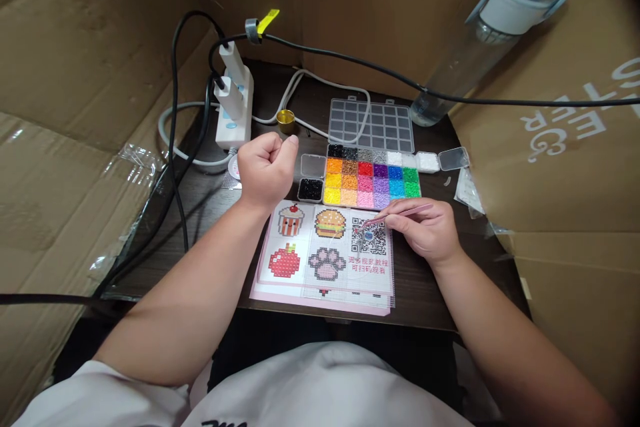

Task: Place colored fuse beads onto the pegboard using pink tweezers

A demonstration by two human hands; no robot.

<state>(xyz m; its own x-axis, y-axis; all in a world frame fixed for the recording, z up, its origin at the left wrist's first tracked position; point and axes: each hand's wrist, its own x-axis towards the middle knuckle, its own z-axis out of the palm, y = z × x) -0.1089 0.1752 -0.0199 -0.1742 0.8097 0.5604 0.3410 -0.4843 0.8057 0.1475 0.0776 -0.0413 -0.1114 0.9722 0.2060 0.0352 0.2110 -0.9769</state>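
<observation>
On the dark wood-grain table [430, 293], the right hand [425, 230] pinches slim metal tweezers [400, 212], tips over the clear pegboard [325, 250] lying on a printed pattern sheet. The left hand [265, 170] is fisted, holding nothing visible, beside the bead tray [370, 180] of glossy, coloured compartments. Corrugated cardboard walls [75, 80] enclose the table. Whether the tips hold a bead cannot be made out.
</observation>
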